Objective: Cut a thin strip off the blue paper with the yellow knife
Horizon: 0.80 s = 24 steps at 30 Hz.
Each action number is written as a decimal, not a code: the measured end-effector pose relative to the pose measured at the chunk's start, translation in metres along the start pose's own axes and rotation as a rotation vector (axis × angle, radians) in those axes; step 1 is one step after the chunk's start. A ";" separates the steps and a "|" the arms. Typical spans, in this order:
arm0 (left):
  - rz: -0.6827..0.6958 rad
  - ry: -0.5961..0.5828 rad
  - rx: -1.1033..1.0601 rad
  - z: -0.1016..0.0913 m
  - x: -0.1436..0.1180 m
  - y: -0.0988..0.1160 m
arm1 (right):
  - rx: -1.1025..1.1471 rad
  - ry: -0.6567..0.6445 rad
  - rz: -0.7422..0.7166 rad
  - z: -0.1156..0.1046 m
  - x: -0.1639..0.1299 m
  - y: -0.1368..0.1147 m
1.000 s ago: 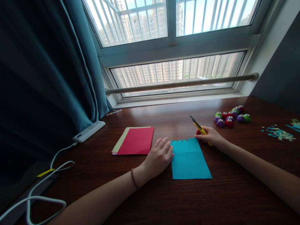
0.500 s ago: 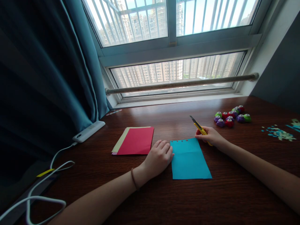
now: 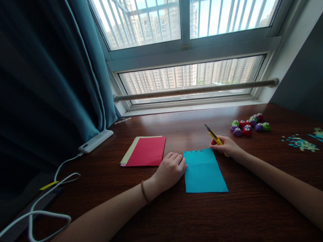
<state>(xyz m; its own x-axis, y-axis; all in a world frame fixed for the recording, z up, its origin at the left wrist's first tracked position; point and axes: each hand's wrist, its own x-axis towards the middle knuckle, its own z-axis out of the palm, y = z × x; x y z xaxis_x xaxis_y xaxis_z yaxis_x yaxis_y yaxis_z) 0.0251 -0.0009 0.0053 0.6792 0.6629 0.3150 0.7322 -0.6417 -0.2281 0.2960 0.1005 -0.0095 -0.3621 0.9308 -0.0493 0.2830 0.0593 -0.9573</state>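
1. the right hand [image 3: 225, 146] is curled around a yellow knife [image 3: 214, 136], just past the top right corner of the blue paper [image 3: 204, 170].
2. the left hand [image 3: 171, 169] lies loosely curled, fingers together, touching the paper's left edge.
3. the blue paper lies flat on the brown table [image 3: 176, 215].
4. red paper [image 3: 147, 151] sits to the left, little punches [image 3: 248, 125] and paper bits [image 3: 300, 143] to the right, a white cable [image 3: 50, 188] far left.

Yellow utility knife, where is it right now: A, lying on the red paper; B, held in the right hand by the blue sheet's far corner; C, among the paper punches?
B: the right hand grips the yellow utility knife beside the blue sheet.
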 end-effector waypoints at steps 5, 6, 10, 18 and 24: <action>0.000 0.008 0.000 0.000 0.000 0.000 | -0.007 0.001 -0.005 0.000 0.000 -0.001; 0.001 0.010 -0.001 0.000 0.000 0.000 | -0.010 0.002 -0.006 0.000 0.000 -0.001; 0.002 0.012 -0.004 0.001 0.000 0.000 | -0.010 -0.003 -0.013 -0.001 0.001 0.001; -0.002 0.015 -0.010 0.001 0.000 0.000 | -0.004 -0.009 -0.021 -0.002 0.002 0.005; -0.007 0.017 -0.016 -0.002 0.001 0.000 | -0.011 -0.002 -0.018 -0.001 0.003 0.005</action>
<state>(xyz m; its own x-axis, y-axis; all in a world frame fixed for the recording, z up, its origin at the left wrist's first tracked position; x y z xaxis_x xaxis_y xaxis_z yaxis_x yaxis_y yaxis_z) 0.0255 -0.0013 0.0071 0.6731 0.6609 0.3318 0.7358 -0.6433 -0.2114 0.2973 0.1043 -0.0143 -0.3692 0.9288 -0.0328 0.2859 0.0799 -0.9549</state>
